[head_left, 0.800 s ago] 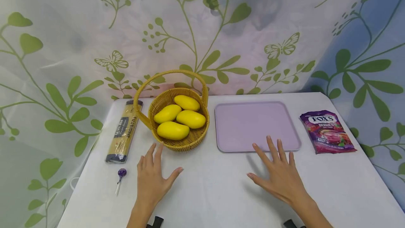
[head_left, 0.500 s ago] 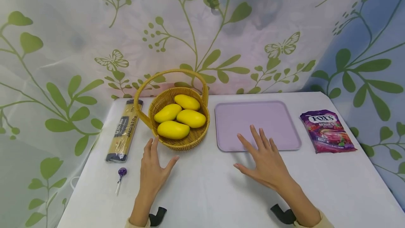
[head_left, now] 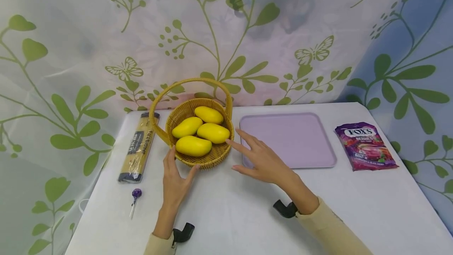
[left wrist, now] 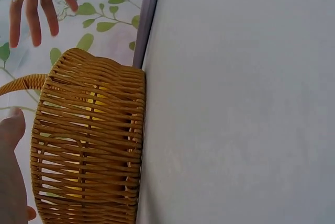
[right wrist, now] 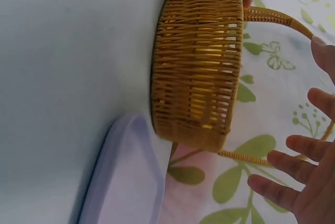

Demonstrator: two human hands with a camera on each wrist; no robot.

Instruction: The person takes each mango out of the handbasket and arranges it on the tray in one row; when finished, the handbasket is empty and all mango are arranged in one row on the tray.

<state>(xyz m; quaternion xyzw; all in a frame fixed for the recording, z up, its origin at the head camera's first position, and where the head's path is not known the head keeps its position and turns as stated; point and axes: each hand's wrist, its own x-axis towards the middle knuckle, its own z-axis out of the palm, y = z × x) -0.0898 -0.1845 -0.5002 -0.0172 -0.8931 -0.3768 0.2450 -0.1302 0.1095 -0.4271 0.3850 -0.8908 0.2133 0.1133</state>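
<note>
A woven basket [head_left: 207, 164] with a tall arched handle stands on the white table. Several yellow mangoes [head_left: 194, 146] lie inside it. My left hand [head_left: 175, 184] is at its near left side, thumb spread; in the head view the fingertips meet the rim, but I cannot tell whether they press it. My right hand [head_left: 265, 162] hovers at the basket's right side with fingers spread, over the left part of the lilac tray [head_left: 290, 141]. The right wrist view shows these fingers [right wrist: 296, 167] apart from the basket wall [right wrist: 199, 72]. Both hands hold nothing.
Left of the basket lies a spaghetti pack [head_left: 138, 148], with a purple-wrapped lollipop [head_left: 135, 198] nearer me. A purple candy bag [head_left: 366, 146] lies at the far right. A patterned curtain [head_left: 262, 42] hangs behind the table [head_left: 230, 215].
My right hand has swept left from the tray's near edge toward the basket. My left hand has moved slightly forward and right, up to the basket's rim. The basket stays in place.
</note>
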